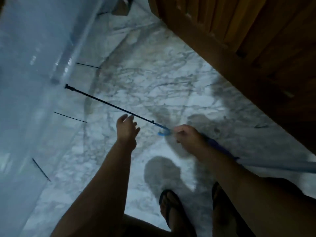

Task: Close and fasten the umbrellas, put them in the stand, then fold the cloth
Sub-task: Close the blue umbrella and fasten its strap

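An open clear umbrella lies on its side at the left, its canopy filling that edge. Its black shaft slants down to a blue hook handle above the marble floor. My left hand reaches out with relaxed, straight fingers, their tips right at the shaft and holding nothing. My right hand is curled just right of the hook handle and grips a second, closed blue umbrella, which runs under my forearm toward the lower right edge.
A dark wooden door or cabinet fills the upper right. White marble floor with grey veins lies between it and the canopy. My feet in dark flip-flops stand at the bottom. A brown object sits at the top.
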